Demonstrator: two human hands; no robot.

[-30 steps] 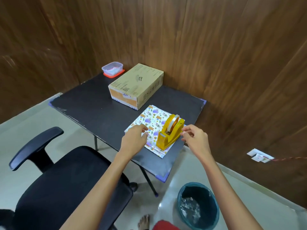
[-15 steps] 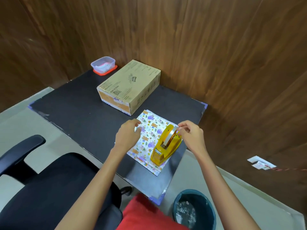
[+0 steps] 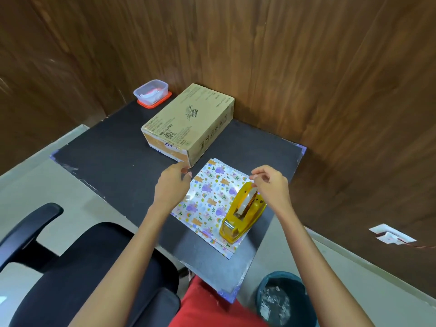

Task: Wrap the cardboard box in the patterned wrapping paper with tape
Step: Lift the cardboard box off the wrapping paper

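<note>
We see the brown rectangular cardboard box at twelve o'clock on the black table. The folded patterned wrapping paper lies just beside it at five o'clock. Our left hand hovers loosely curled and empty at the box's near corner. Our right hand pinches the clear tape roll in the yellow plastic dispenser standing on the paper.

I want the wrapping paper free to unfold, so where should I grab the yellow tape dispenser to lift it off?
Probably from above: pinch the tape dispenser across its two flat long sides, mid-body below the roll. It stands upright and narrow on the wrapping paper; avoid the cutter end nearest you.
</note>
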